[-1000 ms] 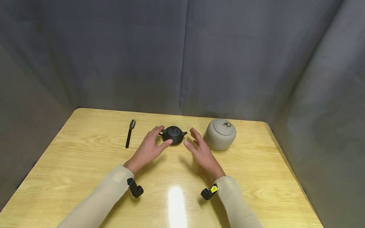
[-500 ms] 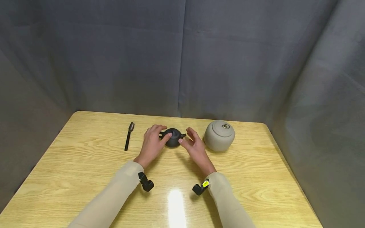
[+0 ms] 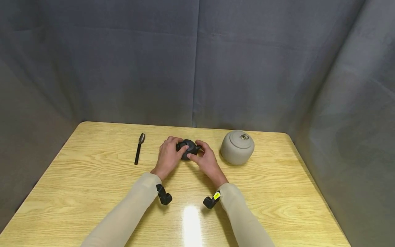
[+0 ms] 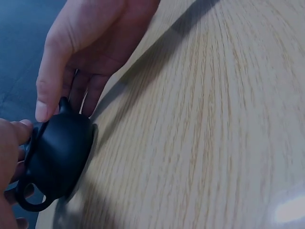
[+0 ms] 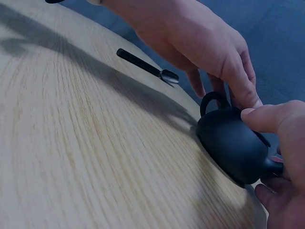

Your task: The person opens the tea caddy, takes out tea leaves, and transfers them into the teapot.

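A small black teapot stands on the table between both hands, its lid on. My left hand curls round the handle side, thumb on the lid area. From the spout side my right hand grips the pot, its thumb at the top front and its fingers behind the spout. The left wrist view shows the teapot's round body and loop handle. In the right wrist view the spout of the teapot is partly covered by the right hand. Some fingertips behind the pot are hidden.
Left of the hands lies a spoon with a black handle and metal bowl. A grey lidded jar with a ring on its lid stands to the right. Grey curtains hang behind the wooden table.
Both hands have moved inward from either side of the teapot and now touch it. The left thumb has come onto its top, and the right fingers have reached the spout.
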Demonstrator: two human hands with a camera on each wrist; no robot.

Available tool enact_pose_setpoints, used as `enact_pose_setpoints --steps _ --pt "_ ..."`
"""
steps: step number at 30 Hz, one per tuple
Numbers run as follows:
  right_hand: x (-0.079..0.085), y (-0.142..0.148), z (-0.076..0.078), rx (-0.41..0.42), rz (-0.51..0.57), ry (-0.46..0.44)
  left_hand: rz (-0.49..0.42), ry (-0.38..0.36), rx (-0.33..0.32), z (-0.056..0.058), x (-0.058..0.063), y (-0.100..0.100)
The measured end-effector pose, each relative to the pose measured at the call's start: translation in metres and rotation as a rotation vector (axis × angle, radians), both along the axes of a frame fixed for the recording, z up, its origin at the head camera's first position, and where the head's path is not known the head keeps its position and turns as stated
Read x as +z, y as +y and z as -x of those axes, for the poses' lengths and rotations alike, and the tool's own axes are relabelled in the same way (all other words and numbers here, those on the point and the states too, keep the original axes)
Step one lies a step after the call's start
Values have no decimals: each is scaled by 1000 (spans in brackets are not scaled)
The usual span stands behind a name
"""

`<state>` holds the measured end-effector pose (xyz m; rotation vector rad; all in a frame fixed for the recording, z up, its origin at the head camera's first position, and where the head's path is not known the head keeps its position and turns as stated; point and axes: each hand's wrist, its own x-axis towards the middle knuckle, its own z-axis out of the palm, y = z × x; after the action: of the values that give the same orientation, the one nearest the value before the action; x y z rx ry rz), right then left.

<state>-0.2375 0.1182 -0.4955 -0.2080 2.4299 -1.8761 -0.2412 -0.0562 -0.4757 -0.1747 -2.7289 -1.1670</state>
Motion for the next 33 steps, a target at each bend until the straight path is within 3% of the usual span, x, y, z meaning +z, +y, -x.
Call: enact_pose_setpoints --steps 6,21,28,33 --pt "-1 -2 4 -25 -93 25 61 32 3 0 -1 4" --pt "-2 -10 10 -55 -279 77 249 71 103 4 7 11" --pt "-1 -8 10 -48 -310 86 344 68 81 7 12 14" --pt "-1 -7 10 -41 -290 99 344 73 30 7 15 16"
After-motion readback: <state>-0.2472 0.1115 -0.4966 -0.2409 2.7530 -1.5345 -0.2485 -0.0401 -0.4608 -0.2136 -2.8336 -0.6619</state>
